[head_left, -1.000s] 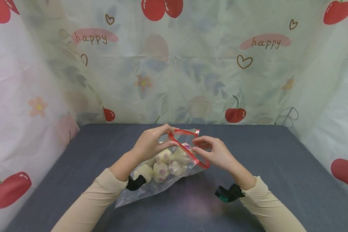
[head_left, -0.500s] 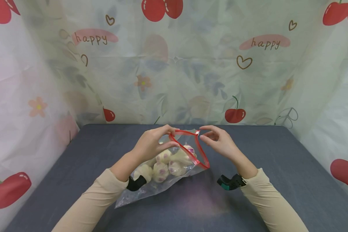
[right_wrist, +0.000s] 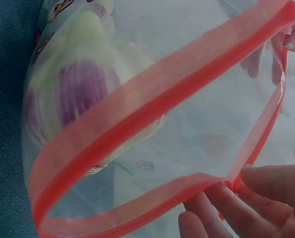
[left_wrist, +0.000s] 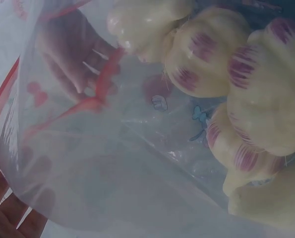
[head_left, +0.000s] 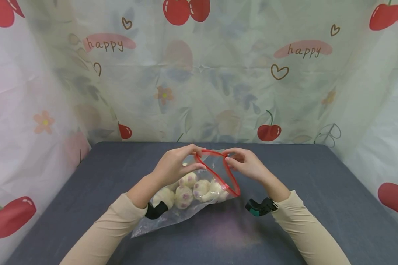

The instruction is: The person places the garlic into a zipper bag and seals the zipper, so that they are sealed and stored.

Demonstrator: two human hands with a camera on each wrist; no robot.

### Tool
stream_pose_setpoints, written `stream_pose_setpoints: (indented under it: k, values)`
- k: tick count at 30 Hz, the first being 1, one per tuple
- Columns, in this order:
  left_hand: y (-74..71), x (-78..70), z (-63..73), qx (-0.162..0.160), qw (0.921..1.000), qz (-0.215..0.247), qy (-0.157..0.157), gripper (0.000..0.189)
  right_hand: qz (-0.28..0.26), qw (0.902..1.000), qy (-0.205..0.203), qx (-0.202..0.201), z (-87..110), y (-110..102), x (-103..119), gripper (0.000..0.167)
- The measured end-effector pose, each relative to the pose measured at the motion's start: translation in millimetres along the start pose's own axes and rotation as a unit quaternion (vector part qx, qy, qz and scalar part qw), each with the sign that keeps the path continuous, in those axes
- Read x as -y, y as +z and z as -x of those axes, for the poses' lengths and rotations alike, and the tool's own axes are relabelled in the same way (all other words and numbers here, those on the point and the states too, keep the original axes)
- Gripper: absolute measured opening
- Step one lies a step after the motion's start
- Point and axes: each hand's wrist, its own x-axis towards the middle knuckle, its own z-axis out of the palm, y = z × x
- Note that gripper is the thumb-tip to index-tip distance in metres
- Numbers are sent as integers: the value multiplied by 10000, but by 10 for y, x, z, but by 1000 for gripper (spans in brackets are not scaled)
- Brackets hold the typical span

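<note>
A clear zip bag (head_left: 177, 218) with a red zip rim (head_left: 234, 184) lies on the table, its mouth spread and facing right. Several garlic bulbs (head_left: 184, 197) with purple streaks are inside; one garlic bulb (right_wrist: 83, 89) lies close to the mouth in the right wrist view. My left hand (head_left: 174, 163) grips the rim's far left part between thumb and fingers. At the rim's far right corner, my right hand (head_left: 247, 163) pinches the red strip with thumb and fingertips. The left wrist view shows the right hand (left_wrist: 73, 54) through the plastic.
The dark grey table (head_left: 285, 235) stretches around the bag. A patterned curtain (head_left: 202, 88) with cherries and "happy" lettering stands behind it and along both sides. Black wrist straps (head_left: 260, 207) sit below the hands.
My right hand has left the bag's mouth, gone up to the far right corner and taken hold of the rim, covering the white slider. The garlic bulb near the mouth has settled lower right.
</note>
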Motion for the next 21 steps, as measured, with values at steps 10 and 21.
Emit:
stream_pose_setpoints:
  k: [10,21]
  values:
    - [32,-67,13,120,9999,76,0,36,-520,9983,178,200,10,-37,-7,39]
    - [111,-439,-16,-712,9900,-232,1197,25,-786,9958,320,337,5,-101,-69,42]
